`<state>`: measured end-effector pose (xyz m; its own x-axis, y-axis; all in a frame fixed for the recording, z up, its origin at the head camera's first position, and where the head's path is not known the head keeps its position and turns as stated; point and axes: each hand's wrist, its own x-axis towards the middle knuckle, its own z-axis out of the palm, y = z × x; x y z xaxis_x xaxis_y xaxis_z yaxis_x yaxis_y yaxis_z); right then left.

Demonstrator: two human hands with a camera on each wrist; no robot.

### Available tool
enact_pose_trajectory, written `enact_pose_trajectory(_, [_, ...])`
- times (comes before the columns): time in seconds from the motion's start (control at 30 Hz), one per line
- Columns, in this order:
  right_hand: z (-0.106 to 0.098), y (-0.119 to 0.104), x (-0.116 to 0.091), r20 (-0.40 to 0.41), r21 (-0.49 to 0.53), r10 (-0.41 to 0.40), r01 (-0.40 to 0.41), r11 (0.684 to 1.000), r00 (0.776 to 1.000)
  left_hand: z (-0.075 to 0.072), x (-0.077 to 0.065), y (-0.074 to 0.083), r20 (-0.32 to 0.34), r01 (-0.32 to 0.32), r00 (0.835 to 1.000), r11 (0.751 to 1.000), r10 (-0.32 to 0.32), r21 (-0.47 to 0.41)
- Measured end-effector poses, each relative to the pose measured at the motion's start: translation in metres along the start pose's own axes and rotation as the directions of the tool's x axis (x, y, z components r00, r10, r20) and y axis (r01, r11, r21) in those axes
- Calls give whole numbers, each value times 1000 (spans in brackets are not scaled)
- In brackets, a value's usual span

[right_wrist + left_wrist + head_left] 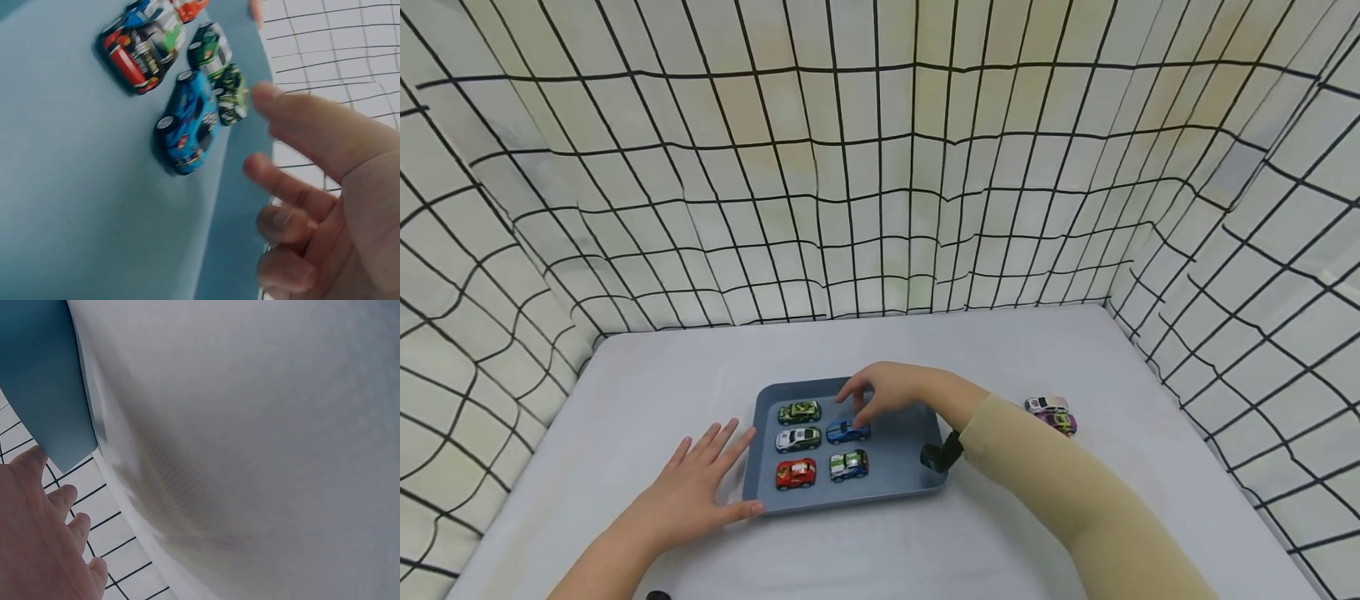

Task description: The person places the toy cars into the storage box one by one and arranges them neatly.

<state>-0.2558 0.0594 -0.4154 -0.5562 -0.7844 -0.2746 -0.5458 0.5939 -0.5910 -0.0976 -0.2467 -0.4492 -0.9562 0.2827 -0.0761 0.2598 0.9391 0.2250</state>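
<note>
On a blue-grey tray stand several toy cars. My right hand hovers over a blue toy car, fingers loosely bent and apart from it in the right wrist view, holding nothing. Beside that car are a camouflage-green car and a white-and-black car. Nearer the front edge sit a red car and a multicoloured white, green and blue car. My left hand lies spread at the tray's left side, its thumb and fingertips right at the rim.
Two more toy cars, a pale pink-and-white one and a purple-and-yellow one, stand on the white tabletop right of the tray. White walls with a black grid net enclose the table at the back and sides.
</note>
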Motion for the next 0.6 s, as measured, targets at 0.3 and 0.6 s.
enact_pose_trajectory(0.3, [-9, 8, -29, -109, -30, 88, -92, 995, 990, 2, 2, -1, 3, -1, 1000, 1000, 1, 8])
enact_pose_trajectory(0.6, [-17, 32, -72, -178, 8, 140, -141, 990, 974, 1, 2, -1, 14, -2, 1000, 1000, 2, 7])
